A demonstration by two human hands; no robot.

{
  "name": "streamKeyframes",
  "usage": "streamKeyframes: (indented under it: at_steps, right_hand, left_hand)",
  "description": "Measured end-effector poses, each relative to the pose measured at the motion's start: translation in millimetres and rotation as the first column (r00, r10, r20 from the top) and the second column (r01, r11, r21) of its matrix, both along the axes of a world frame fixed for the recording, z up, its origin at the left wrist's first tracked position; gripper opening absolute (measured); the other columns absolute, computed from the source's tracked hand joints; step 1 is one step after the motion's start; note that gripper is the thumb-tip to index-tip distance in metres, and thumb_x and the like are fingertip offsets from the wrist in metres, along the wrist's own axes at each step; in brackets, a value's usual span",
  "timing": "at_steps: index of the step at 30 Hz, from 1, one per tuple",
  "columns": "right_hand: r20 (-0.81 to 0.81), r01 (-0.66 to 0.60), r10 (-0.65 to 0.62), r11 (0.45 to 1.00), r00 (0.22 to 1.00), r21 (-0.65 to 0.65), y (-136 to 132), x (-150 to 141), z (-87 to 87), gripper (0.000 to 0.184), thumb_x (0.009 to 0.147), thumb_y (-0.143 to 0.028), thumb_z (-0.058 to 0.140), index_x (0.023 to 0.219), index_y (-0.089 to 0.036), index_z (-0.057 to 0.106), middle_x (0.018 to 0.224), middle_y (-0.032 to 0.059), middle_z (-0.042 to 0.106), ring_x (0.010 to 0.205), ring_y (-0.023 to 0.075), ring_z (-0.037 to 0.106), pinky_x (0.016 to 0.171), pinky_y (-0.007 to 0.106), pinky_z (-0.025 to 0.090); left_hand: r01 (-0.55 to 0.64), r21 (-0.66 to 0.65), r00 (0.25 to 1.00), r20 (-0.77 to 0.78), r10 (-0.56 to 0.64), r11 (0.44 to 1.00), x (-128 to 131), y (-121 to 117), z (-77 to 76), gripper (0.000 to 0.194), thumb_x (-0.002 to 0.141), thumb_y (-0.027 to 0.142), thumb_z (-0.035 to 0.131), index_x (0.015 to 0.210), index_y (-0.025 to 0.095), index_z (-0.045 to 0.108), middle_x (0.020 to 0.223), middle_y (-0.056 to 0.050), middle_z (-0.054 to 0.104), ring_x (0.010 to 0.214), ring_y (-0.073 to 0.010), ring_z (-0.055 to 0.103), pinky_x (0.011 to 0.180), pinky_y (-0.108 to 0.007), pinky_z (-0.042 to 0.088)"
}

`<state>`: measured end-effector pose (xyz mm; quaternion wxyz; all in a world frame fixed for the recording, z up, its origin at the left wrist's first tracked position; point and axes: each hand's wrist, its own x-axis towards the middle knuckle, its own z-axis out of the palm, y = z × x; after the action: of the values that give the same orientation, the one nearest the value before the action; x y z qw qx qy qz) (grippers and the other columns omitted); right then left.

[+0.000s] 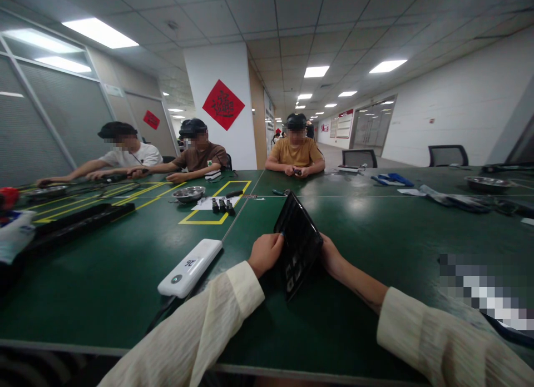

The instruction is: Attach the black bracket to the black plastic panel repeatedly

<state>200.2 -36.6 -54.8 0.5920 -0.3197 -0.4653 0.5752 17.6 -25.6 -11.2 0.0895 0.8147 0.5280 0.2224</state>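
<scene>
A black flat rectangular device (297, 242), like a tablet or panel, stands tilted on its edge on the green table (125, 264) in front of me. My left hand (266, 253) is closed on its left edge. My right hand (330, 256) grips its right side from behind, with the fingers mostly hidden by the device. Both my sleeves are cream-coloured.
A white power bank (191, 267) with a cable lies left of my left arm. A black tray (79, 220) sits at the left. A metal bowl (188, 194) and small black parts (222, 205) lie in a yellow-taped square. Three people sit across the table. Another bowl (486, 182) is far right.
</scene>
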Motion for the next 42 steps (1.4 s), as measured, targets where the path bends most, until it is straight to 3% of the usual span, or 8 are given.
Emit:
streamKeyframes:
  at_steps: [4,18,23,28,34,42]
  right_hand:
    - [0.015,0.029,-0.029,0.999,0.999,-0.031,-2.1,-2.4,3.3,0.024,0.062,-0.042,0.069,0.070,-0.020,0.064,0.061,-0.0016,0.061,0.057,0.0149,0.053,0.057,0.028,0.041]
    - [-0.004,0.019,-0.019,1.000,1.000,-0.021,-4.2,-2.1,5.8,0.017,0.061,-0.034,0.066,0.058,-0.020,0.056,0.053,-0.0038,0.052,0.054,0.0131,0.046,0.057,0.028,0.037]
    - [0.004,0.026,-0.026,1.000,1.000,-0.009,-5.6,-2.1,7.7,0.015,0.062,-0.034,0.063,0.061,-0.020,0.057,0.056,-0.0032,0.054,0.057,0.0141,0.048,0.061,0.029,0.039]
    - [0.029,0.055,-0.054,0.998,0.998,-0.040,-2.5,-1.9,4.0,0.018,0.062,-0.038,0.064,0.066,-0.021,0.061,0.059,-0.0025,0.057,0.058,0.0151,0.050,0.060,0.030,0.040]
    - [0.047,0.066,-0.066,0.998,0.997,-0.006,3.8,0.0,-4.1,0.020,0.063,-0.039,0.064,0.072,-0.020,0.065,0.060,-0.0010,0.059,0.064,0.0182,0.054,0.063,0.030,0.043]
    - [0.025,0.041,-0.042,0.999,0.999,0.034,1.7,1.7,-2.7,0.021,0.068,-0.039,0.061,0.078,-0.021,0.066,0.069,-0.0005,0.062,0.070,0.0192,0.055,0.067,0.032,0.043]
  left_hand:
    - [-0.059,0.006,0.998,-0.009,0.059,0.998,1.0,0.5,-1.5,0.059,0.093,0.039,0.016,0.071,0.014,0.065,0.070,-0.007,0.062,0.066,-0.0153,0.056,0.057,-0.024,0.030]
    - [-0.048,0.029,0.997,-0.058,0.050,0.998,2.8,-7.1,6.7,0.040,0.089,0.035,0.031,0.074,0.017,0.063,0.074,-0.005,0.064,0.070,-0.0159,0.058,0.057,-0.023,0.031]
    - [-0.068,0.026,0.996,-0.052,0.069,0.997,2.8,-6.7,5.8,0.036,0.088,0.034,0.032,0.079,0.017,0.063,0.080,-0.006,0.065,0.075,-0.0179,0.059,0.060,-0.024,0.033]
    - [-0.063,0.008,0.998,0.009,0.063,0.998,1.8,-3.3,3.5,0.049,0.092,0.038,0.021,0.077,0.017,0.063,0.076,-0.007,0.064,0.071,-0.0163,0.058,0.060,-0.023,0.033]
    - [-0.055,0.037,0.998,-0.014,0.055,0.998,2.3,-3.0,2.7,0.041,0.089,0.040,0.030,0.074,0.018,0.061,0.074,-0.004,0.063,0.068,-0.0156,0.057,0.056,-0.023,0.030]
    - [-0.053,0.075,0.998,-0.017,0.055,0.996,2.2,-6.3,3.5,0.032,0.088,0.038,0.033,0.079,0.019,0.057,0.075,-0.003,0.063,0.070,-0.0156,0.058,0.056,-0.024,0.030]
